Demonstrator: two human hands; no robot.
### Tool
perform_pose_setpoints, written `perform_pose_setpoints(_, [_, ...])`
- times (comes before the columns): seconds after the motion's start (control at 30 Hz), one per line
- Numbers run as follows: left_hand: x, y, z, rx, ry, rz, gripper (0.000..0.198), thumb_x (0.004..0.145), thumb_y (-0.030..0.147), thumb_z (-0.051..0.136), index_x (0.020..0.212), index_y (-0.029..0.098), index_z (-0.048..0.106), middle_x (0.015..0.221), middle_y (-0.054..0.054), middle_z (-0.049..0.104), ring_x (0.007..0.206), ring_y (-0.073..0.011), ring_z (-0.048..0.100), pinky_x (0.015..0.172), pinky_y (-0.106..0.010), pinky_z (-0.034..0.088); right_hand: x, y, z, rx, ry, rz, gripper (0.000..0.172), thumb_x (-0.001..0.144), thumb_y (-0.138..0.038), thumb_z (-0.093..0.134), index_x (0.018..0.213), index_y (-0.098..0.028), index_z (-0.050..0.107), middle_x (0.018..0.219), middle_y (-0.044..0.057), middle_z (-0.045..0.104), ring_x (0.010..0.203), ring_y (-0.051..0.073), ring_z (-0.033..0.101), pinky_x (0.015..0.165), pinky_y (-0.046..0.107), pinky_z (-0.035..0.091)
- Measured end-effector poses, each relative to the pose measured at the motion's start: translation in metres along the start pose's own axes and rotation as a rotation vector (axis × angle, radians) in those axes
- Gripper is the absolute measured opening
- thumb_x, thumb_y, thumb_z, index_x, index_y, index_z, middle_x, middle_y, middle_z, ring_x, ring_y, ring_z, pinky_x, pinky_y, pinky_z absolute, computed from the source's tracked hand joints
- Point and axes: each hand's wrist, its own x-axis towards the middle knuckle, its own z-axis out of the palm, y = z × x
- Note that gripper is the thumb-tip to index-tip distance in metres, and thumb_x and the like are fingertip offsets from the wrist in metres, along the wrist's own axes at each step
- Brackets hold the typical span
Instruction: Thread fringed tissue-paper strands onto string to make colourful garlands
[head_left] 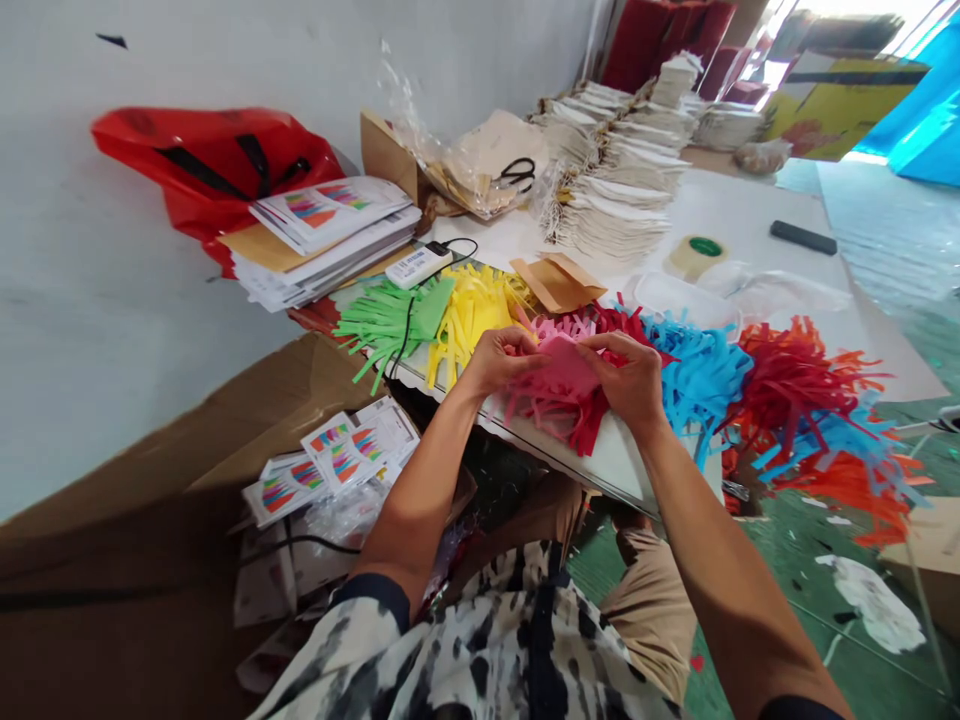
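Note:
Between my two hands is a pink tissue paper tassel (566,365), its uncut band uppermost and its cut strips hanging over the table edge. My left hand (506,358) pinches the band's left side. On the opposite side, my right hand (624,375) grips it between thumb and fingers. Dark red fringe (589,430) shows behind and below the pink paper. Left of my hands lie yellow fringe (472,312) and green fringe (401,318). Blue fringe (694,365) lies just right of my right hand, with a red fringe bunch (795,385) beyond it.
Behind the fringes are a brown envelope (559,282), a white power bank (418,266) with a black cable, and a tape roll (697,258). Tall paper stacks (619,190) stand farther back. Scissors (516,174) rest near the wall. Printed sheets (330,215) pile up at left; an open carton (187,470) is below.

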Motion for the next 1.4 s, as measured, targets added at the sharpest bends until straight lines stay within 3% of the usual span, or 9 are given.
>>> perform_pose_setpoints(0.3, [0.005,-0.007,-0.001,-0.070,0.049,-0.025,0.045,0.061,0.056,0.095,0.064,0.016,0.073,0.065,0.001,0.061,0.063,-0.0090,0.047,0.059,-0.025,0.033,0.001,0.020,0.004,0.285,0.079,0.289,0.020,0.078,-0.042,0.085,0.084,-0.022,0.083,0.079,0.001,0.077,0.073,0.018,0.068,0.068,0.031,0.051])
perform_pose_setpoints(0.5, [0.008,-0.008,-0.005,0.015,0.167,0.091,0.036,0.073,0.054,0.088,0.074,0.019,0.080,0.076,-0.002,0.070,0.069,-0.0119,0.054,0.066,-0.027,0.040,0.001,0.015,-0.002,0.047,0.032,0.089,0.014,0.086,-0.036,0.077,0.083,-0.023,0.081,0.086,0.003,0.079,0.084,0.021,0.071,0.083,0.036,0.054])
perform_pose_setpoints(0.73, [0.018,0.005,-0.013,-0.069,0.504,0.188,0.043,0.080,0.062,0.084,0.075,0.020,0.075,0.080,-0.001,0.071,0.075,-0.0136,0.059,0.075,-0.027,0.047,0.004,0.017,-0.007,-0.041,0.130,0.072,0.022,0.093,-0.043,0.067,0.090,-0.022,0.073,0.088,0.004,0.077,0.082,0.020,0.069,0.079,0.035,0.055])
perform_pose_setpoints(0.9, [0.014,0.019,-0.017,0.033,0.414,0.177,0.043,0.089,0.063,0.076,0.085,0.020,0.075,0.088,-0.005,0.074,0.083,-0.0164,0.063,0.080,-0.028,0.049,0.002,0.009,-0.014,-0.051,0.120,0.069,0.021,0.093,-0.040,0.068,0.091,-0.021,0.076,0.088,0.003,0.079,0.082,0.021,0.071,0.079,0.034,0.055])
perform_pose_setpoints(1.0, [0.011,0.021,-0.009,0.182,0.328,0.197,0.030,0.084,0.047,0.084,0.099,0.022,0.077,0.098,-0.005,0.076,0.085,-0.0167,0.062,0.079,-0.028,0.048,0.000,0.004,-0.012,-0.055,0.121,0.071,0.021,0.093,-0.039,0.069,0.092,-0.021,0.079,0.092,0.004,0.081,0.088,0.022,0.074,0.083,0.035,0.056])
perform_pose_setpoints(1.1, [0.010,0.018,0.000,0.257,0.274,0.167,0.016,0.079,0.031,0.084,0.089,0.021,0.077,0.091,-0.004,0.077,0.081,-0.0168,0.062,0.079,-0.030,0.048,-0.001,0.001,-0.012,-0.069,0.139,0.080,0.022,0.093,-0.041,0.070,0.092,-0.021,0.081,0.092,0.004,0.082,0.087,0.023,0.075,0.082,0.036,0.056])
perform_pose_setpoints(1.23, [0.012,0.013,-0.001,0.231,0.349,0.149,0.011,0.077,0.027,0.079,0.085,0.020,0.076,0.079,-0.001,0.072,0.074,-0.0149,0.060,0.074,-0.029,0.046,-0.001,-0.001,-0.018,-0.126,0.160,0.088,0.024,0.092,-0.043,0.071,0.090,-0.021,0.081,0.089,0.004,0.082,0.083,0.023,0.075,0.078,0.035,0.057])
perform_pose_setpoints(1.4, [0.017,0.011,-0.016,0.080,0.446,0.137,0.017,0.074,0.030,0.079,0.086,0.019,0.075,0.072,0.002,0.063,0.068,-0.0126,0.054,0.068,-0.026,0.042,0.003,0.000,-0.027,-0.148,0.281,0.067,0.020,0.091,-0.041,0.073,0.089,-0.023,0.080,0.088,0.003,0.081,0.083,0.021,0.074,0.079,0.034,0.056])
